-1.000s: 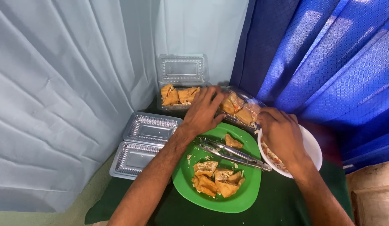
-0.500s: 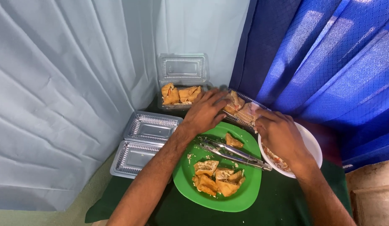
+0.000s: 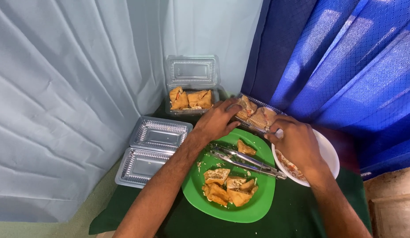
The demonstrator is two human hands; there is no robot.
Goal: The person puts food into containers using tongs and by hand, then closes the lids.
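Together, left hand (image 3: 217,123), right hand (image 3: 295,143) — gripping clear container (image 3: 256,115)

Pale blue-grey curtain (image 3: 59,88) in soft folds left of the fingers and behind them, lit evenly by daylight. Deep blue patterned curtain (image 3: 346,66) right of the fingers and beyond them, streaked with bright bands of light. Dark green cloth (image 3: 178,224) over the desk beneath the fingers. Strip of pale greenish floor (image 3: 88,211) at lower left. Patch of tan floor or step (image 3: 392,207) at lower right.
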